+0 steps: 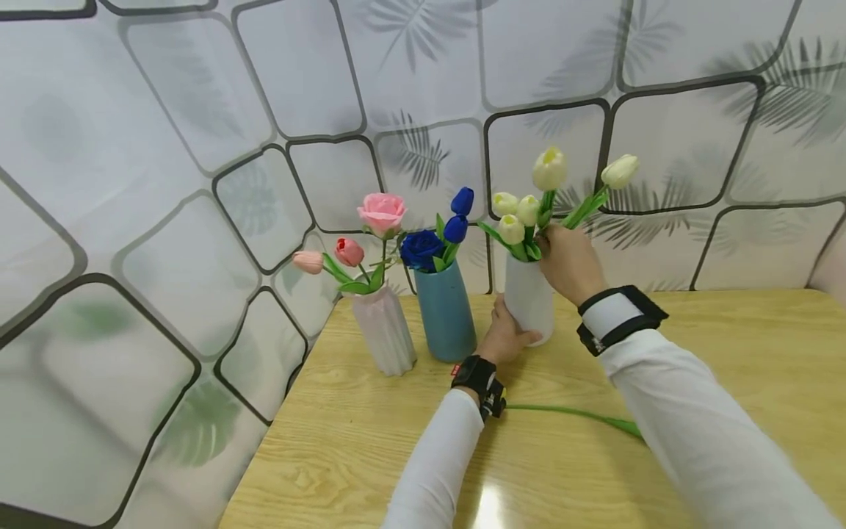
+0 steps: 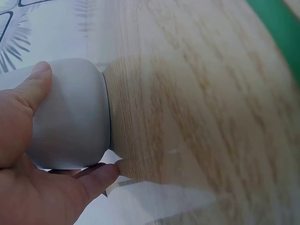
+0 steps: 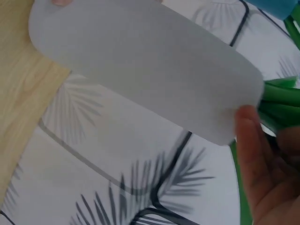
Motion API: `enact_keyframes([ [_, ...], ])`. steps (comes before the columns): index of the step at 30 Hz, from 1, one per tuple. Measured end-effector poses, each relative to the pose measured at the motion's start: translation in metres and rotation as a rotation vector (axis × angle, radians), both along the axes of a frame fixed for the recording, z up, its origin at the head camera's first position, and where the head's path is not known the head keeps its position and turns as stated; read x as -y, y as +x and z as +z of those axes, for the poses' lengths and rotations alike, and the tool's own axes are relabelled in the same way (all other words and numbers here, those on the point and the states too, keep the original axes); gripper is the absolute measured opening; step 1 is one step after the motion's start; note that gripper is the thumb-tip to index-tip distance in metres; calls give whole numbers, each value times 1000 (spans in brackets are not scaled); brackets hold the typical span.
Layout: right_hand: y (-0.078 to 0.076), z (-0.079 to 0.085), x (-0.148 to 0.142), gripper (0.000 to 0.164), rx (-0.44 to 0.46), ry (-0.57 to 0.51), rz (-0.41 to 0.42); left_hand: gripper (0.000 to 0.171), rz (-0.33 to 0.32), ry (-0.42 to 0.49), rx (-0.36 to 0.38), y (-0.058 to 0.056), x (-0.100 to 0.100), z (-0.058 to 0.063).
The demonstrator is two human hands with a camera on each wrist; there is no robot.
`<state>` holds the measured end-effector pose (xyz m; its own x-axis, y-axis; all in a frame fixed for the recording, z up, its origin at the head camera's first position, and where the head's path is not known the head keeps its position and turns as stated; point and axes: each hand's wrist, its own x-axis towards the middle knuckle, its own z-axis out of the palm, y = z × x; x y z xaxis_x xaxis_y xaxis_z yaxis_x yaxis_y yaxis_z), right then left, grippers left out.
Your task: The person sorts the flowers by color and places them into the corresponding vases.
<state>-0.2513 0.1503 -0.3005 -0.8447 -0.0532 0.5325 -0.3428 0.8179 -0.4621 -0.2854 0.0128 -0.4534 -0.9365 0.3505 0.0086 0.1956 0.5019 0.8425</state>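
Note:
A white vase [image 1: 529,294] stands on the wooden table, holding several cream tulips [image 1: 526,209]. My left hand [image 1: 505,334] grips this vase low down; the left wrist view shows the thumb [image 2: 40,79] on one side and fingers curled beneath the other. Up at the vase's mouth, my right hand [image 1: 570,262] pinches the green stem of a cream tulip [image 1: 620,171] that leans out to the right. One fingertip [image 3: 246,115] touches the rim in the right wrist view, beside green stems [image 3: 281,101]. The pinched part of the stem is hidden by the fingers.
Left of the white vase stand a blue vase [image 1: 446,312] with blue flowers [image 1: 423,250] and a pale pink ribbed vase [image 1: 385,330] with pink flowers [image 1: 382,213]. A green stem [image 1: 562,409] lies on the table [image 1: 344,455] between my forearms. Patterned curtain [image 1: 429,81] hangs behind.

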Motion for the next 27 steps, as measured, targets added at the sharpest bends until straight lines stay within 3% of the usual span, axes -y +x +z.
enact_keyframes([
  [3, -2, -6, 1, 20, 110, -14, 1, 100, -6, -16, -11, 2, -3, -3],
  [6, -1, -10, 3, 12, 136, -81, 2, 99, -13, -38, -35, 2, -5, -3],
  [8, 0, -9, 4, 11, 102, -116, 9, 98, -11, -44, -50, 2, -5, -1],
  [12, 2, -8, 3, 37, -30, -160, 27, 99, -2, -43, -59, 2, -4, 2],
  [14, 2, -7, 3, 35, -95, -181, 8, 100, 2, -39, -49, 3, -3, 4],
  [17, 3, -6, 2, 21, -120, -190, -72, 100, 6, -40, -36, 4, -2, 4],
  [20, 6, -4, 0, 10, -65, -88, -146, 99, 12, -38, -18, 4, -2, 4],
  [24, 11, -5, -5, 36, 64, 16, -143, 99, 21, -39, -9, 3, -1, 3],
  [27, 17, -11, -8, 44, 144, -6, -106, 100, 13, -40, -15, 1, -2, 1],
])
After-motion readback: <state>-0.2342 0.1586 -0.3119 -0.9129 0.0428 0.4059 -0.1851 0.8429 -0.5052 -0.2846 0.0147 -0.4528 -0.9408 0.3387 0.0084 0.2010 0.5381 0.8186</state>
